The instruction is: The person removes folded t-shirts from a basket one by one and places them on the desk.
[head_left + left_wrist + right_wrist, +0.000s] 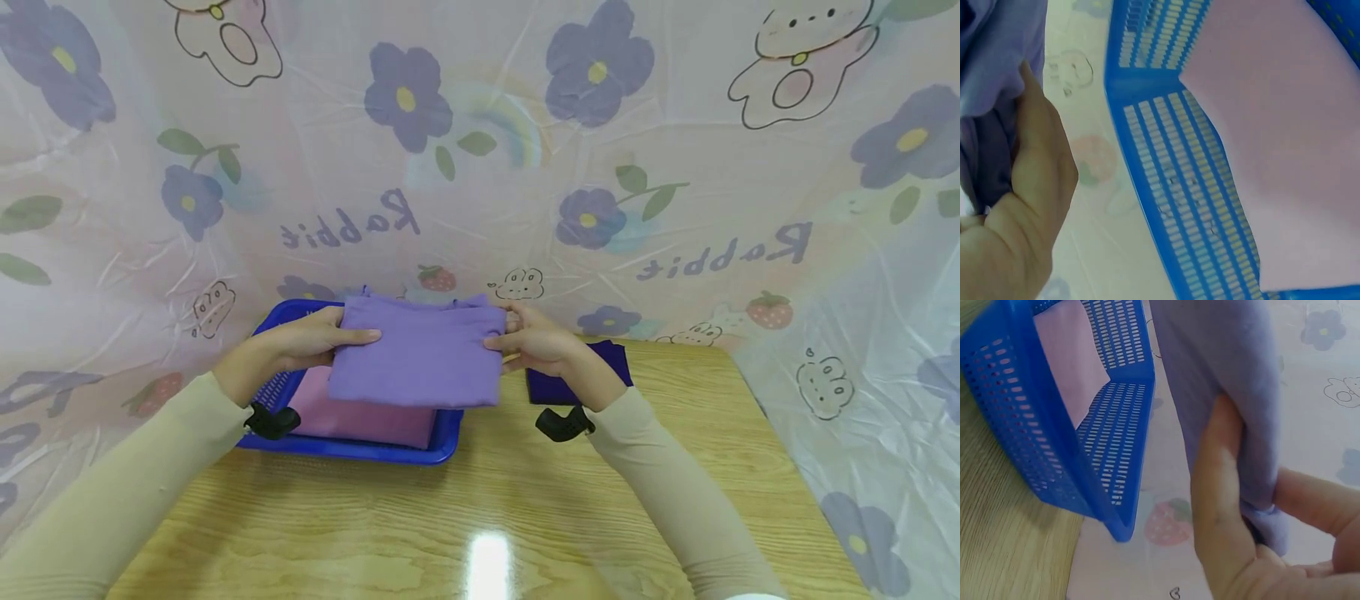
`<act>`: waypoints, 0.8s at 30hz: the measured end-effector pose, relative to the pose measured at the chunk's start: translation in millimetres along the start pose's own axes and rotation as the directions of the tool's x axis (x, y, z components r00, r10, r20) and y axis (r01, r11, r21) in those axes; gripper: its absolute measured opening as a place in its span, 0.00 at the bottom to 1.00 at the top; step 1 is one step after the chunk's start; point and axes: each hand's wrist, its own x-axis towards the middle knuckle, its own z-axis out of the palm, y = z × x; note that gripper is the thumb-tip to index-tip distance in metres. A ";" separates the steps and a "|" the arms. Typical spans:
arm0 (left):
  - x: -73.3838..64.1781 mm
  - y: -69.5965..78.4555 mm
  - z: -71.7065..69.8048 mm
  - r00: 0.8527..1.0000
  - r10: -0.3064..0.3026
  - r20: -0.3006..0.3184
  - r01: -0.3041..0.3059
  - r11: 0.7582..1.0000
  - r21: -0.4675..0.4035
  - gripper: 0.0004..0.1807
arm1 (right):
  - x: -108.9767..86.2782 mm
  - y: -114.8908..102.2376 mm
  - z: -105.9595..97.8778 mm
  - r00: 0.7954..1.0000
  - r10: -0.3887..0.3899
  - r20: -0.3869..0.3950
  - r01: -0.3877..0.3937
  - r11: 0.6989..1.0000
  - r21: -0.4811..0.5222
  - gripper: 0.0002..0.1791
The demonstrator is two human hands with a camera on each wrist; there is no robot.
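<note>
A folded purple garment point(420, 354) is held up above the right part of a blue plastic basket point(352, 452). My left hand point(311, 337) grips its left edge, thumb on the front face. At the right edge my right hand point(540, 340) pinches it between thumb and fingers, seen close up in the right wrist view, where the purple cloth point(1229, 356) hangs in folds. Inside the basket lies a folded pink cloth point(1291, 144), partly hidden by the garment in the head view. The left fingers behind the cloth are mostly hidden.
A folded dark navy cloth point(618, 362) lies on the wooden table point(525, 500) to the right, partly behind my right hand. A patterned curtain point(480, 183) with flowers and rabbits hangs behind the table and along its sides.
</note>
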 end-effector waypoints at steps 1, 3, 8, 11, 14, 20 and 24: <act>0.6 0.8 3.0 1.000 0.008 0.006 -0.008 1.000 0.003 0.23 | -3.3 0.5 -1.9 1.000 -0.005 -0.002 0.005 1.000 -0.001 0.42; 1.7 2.6 8.9 1.000 0.021 0.018 -0.021 1.000 0.007 0.24 | -10.5 1.2 -5.8 1.000 -0.018 0.004 0.018 1.000 -0.010 0.42; 3.6 6.8 23.4 0.998 0.050 0.041 -0.050 0.999 0.002 0.27 | -28.0 2.0 -14.9 0.999 -0.033 0.013 0.033 0.999 -0.014 0.40; 6.1 9.0 31.9 0.997 0.065 0.045 -0.064 0.998 -0.008 0.29 | -35.9 2.5 -21.2 0.999 -0.033 0.011 0.033 0.999 -0.005 0.38; 9.4 10.5 40.6 0.997 0.073 0.040 -0.073 0.997 -0.023 0.30 | -44.1 2.9 -27.0 0.999 -0.036 -0.003 0.036 0.999 -0.012 0.39; 15.1 13.6 61.7 0.996 0.081 0.026 -0.079 0.995 -0.057 0.30 | -62.0 4.7 -39.4 0.999 -0.043 -0.027 0.042 0.998 -0.036 0.40; 18.2 16.4 77.4 0.996 0.086 0.028 -0.083 0.994 -0.075 0.30 | -76.4 6.4 -49.0 0.998 -0.044 -0.037 0.042 0.998 -0.053 0.39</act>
